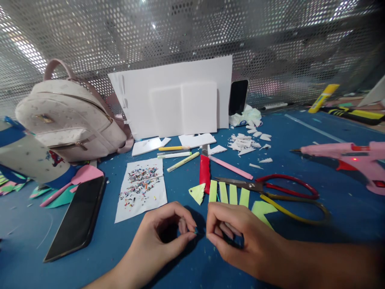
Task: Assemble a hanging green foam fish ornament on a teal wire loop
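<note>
My left hand (168,233) is pinched around a tiny blue-green piece (195,230), too small to name. Facing it a short gap away, my right hand (240,237) has thumb and forefinger pressed together; whatever lies between them cannot be made out. Just beyond the hands are a pale green paper triangle (198,193) with a small hole or dot, and several light green paper strips (233,194). A white sheet (126,208) scattered with tiny multicoloured bits (142,180) lies ahead of my left hand. Scissors (255,185) with red and yellow handles rest beyond my right hand.
A red-handled cutter (205,170), a pink pen (231,167) and other pens lie mid-table. A pink glue gun (345,154) with a lit red light is at right. Black phone (76,218), backpack (72,116) at left; white boards (171,72) and foam scraps (242,143) behind.
</note>
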Tool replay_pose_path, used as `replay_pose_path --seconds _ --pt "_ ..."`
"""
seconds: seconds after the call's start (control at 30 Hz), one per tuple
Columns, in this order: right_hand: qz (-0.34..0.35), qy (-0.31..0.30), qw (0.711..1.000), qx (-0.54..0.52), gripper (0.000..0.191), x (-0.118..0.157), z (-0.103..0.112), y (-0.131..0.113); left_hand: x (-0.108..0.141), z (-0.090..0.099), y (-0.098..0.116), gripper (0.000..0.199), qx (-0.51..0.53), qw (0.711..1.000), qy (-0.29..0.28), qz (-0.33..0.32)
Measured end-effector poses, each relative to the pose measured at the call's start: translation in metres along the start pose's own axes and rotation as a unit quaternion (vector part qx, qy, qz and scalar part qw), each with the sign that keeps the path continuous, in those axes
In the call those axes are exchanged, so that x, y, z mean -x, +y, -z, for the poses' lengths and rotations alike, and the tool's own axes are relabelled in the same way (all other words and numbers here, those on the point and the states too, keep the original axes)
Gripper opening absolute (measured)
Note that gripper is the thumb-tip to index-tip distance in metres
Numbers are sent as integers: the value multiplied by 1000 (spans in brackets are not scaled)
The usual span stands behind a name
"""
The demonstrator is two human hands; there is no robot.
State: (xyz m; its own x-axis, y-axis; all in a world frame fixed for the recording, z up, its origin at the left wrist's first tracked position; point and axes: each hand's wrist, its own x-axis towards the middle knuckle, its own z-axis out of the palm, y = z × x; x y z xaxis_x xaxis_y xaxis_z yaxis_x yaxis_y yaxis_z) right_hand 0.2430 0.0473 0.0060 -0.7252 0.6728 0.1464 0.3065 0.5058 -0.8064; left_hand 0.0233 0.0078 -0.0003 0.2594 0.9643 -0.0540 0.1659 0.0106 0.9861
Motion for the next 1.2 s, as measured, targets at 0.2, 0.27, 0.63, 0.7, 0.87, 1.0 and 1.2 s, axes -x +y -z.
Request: replay_pose_path --seconds 0.2,0.27,0.63,0.7,0.87,1.0,1.2 --pt "7 2 1000 2 11 -1 0 2 -1 -1 0 4 4 1000 1 -3" --pt "8 3 1000 5 11 -2 0 2 0 0 0 3 6 1000 -1 -3" --pt "10 -5 1000 8 12 -2 1 0 1 -1 2 7 -61 996 0 -62" --pt "8 -7 1000 5 12 -2 1 0 0 -1 3 11 -83 994 -1 -77" --pt "11 -6 1000 7 12 -2 0 1 0 -2 7 21 -92 992 -4 -88" --pt "23 -6 1000 11 14 -2 -2 3 1 -5 8 23 -102 989 -3 -106" --pt "42 -13 999 25 13 1 -5 5 0 -9 9 18 -114 984 -5 -138"
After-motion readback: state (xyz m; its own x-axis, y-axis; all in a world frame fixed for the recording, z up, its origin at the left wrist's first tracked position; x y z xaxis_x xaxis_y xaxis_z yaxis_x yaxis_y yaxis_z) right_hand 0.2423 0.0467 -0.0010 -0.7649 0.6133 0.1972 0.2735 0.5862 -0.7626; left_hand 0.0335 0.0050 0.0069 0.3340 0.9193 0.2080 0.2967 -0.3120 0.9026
